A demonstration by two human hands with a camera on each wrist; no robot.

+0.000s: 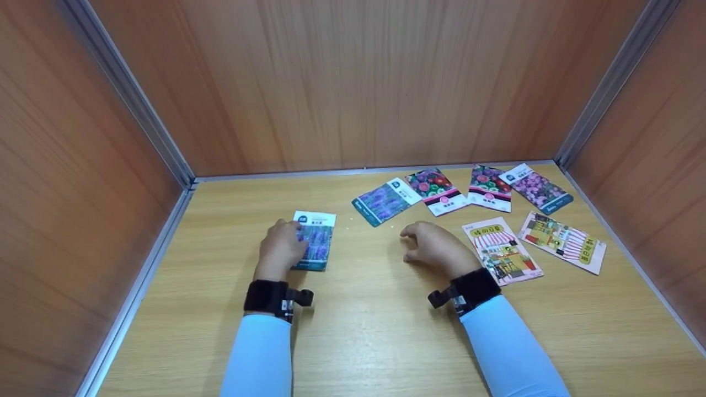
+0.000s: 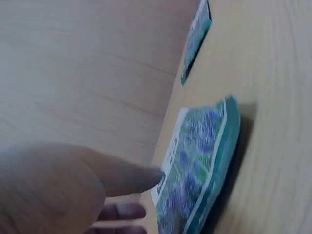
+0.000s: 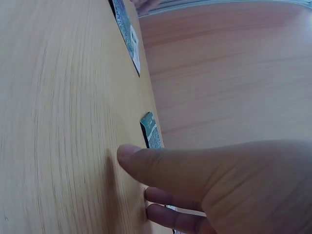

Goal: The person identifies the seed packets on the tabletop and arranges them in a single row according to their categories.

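A flat packet with purple flowers and a teal edge (image 1: 317, 242) lies on the table, its left side partly covered by my left hand (image 1: 281, 245). In the left wrist view the thumb (image 2: 139, 179) reaches over the packet's near edge, and two fingers show beside it; whether they touch it is hard to tell. My right hand (image 1: 438, 248) hovers low over the table with bent, spread fingers and nothing between them. Nearest to it are a second purple-flower packet (image 1: 386, 202) and a pink-edged packet with a striped awning picture (image 1: 502, 248).
Towards the back right lie two packets with red and purple flowers (image 1: 436, 187) (image 1: 490, 184) and a pink-flower packet (image 1: 538, 187). Another awning packet (image 1: 562, 242) lies by the right wall. Wooden panels (image 1: 364, 82) with metal edging enclose the table (image 1: 364, 342).
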